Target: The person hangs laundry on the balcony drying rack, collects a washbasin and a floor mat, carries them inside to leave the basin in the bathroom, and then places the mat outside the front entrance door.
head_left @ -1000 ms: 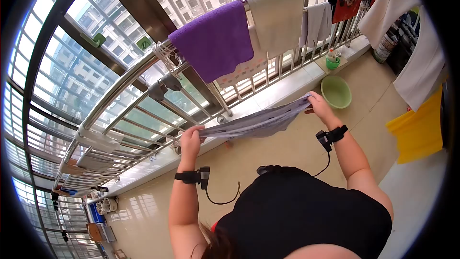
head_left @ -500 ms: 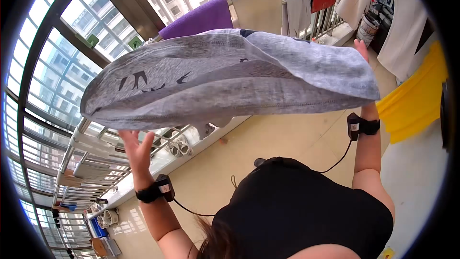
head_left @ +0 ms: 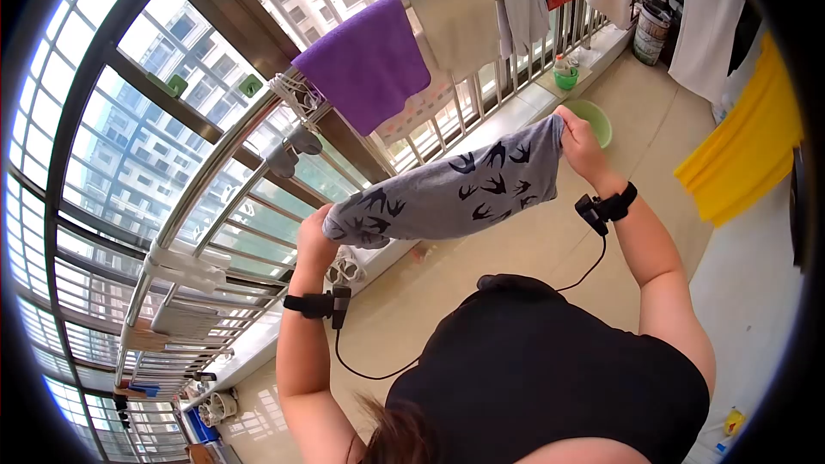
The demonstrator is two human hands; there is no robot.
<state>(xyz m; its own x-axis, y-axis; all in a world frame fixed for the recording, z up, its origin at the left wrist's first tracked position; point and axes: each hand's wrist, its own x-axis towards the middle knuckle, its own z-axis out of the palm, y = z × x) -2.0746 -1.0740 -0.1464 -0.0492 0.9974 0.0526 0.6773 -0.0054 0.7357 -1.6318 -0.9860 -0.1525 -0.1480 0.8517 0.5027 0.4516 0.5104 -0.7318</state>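
Note:
A grey garment with black bird prints (head_left: 455, 189) hangs stretched between my two hands in front of my body; whether it is a shirt cannot be made out. My left hand (head_left: 316, 242) is closed on its left end. At the other end, my right hand (head_left: 586, 148) pinches the upper right corner and sits higher than the left. The cloth's lower edge hangs above the tiled floor, with the printed side facing me. Each of my wrists wears a black strap with a small device.
A metal railing (head_left: 249, 180) runs along the windows, carrying a purple towel (head_left: 365, 60), a cream towel (head_left: 455, 21) and other laundry. A green basin (head_left: 593, 123) stands on the floor. Yellow cloth (head_left: 730, 150) hangs at the right. White shoes (head_left: 346, 270) lie below the railing.
The garment came down from a raised, billowing spread to a narrower taut hold, its bird prints now showing. My hands moved closer together, and the left fingers closed on the cloth.

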